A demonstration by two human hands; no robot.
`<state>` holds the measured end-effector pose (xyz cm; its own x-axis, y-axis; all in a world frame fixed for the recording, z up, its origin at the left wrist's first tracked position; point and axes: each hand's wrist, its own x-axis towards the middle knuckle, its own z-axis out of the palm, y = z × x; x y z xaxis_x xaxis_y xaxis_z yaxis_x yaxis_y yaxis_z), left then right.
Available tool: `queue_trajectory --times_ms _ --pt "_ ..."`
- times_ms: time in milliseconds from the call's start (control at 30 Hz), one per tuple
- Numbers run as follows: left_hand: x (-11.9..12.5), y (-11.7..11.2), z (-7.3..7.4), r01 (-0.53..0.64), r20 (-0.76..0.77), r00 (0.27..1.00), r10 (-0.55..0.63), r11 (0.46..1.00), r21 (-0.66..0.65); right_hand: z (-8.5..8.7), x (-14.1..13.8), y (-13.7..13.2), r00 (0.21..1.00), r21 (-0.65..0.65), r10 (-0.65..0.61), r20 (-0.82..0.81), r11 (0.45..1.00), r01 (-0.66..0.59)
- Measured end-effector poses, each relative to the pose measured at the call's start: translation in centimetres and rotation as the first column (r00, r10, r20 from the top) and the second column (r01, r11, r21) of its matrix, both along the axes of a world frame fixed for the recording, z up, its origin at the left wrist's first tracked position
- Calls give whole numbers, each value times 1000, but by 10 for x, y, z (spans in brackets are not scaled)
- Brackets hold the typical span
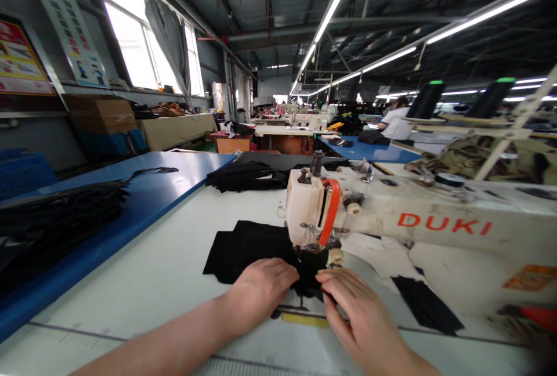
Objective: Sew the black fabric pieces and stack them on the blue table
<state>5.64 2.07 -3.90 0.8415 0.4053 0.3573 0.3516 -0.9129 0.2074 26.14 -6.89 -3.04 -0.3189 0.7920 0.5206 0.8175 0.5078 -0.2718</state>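
A piece of black fabric point(250, 243) lies flat on the pale table of the white sewing machine point(378, 205), part of it under the needle area. My left hand point(263, 286) presses on its near edge, fingers curled together, just left of the needle. To the right of the needle, my right hand point(354, 300) grips the same cloth, thumb and fingers closed at its edge; the fingertips partly hide it. Both hands are low, close to the machine's head with its orange guard point(331, 210).
A stack of black cut pieces point(65, 219) lies on the blue table point(187, 170) at left. More black pieces point(248, 176) lie behind the work. Black strips point(429, 303) rest under the machine arm. Thread cones point(429, 100) stand at right. A person point(395, 123) sits farther back.
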Motion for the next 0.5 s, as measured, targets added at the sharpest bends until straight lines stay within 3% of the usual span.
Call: queue_trajectory --times_ms 133,200,267,333,400,500 --pt "6 -2 2 -87 36 995 88 996 -30 1 -3 -7 999 138 38 -7 990 -37" --pt "8 0 4 -147 90 983 158 982 -114 -1 -7 -12 994 157 87 68 983 -97" --pt "10 5 7 -201 155 954 258 930 -308 -4 -11 -14 974 145 137 180 976 -165" --pt "11 16 11 -194 181 929 322 842 -503 -6 -13 -13 947 138 139 290 973 -185" --pt "14 31 14 -149 176 930 321 772 -618 -5 -13 -6 928 142 73 367 981 -133" --pt "17 50 13 -90 170 943 285 711 -697 -2 -10 8 906 145 -69 418 989 8"
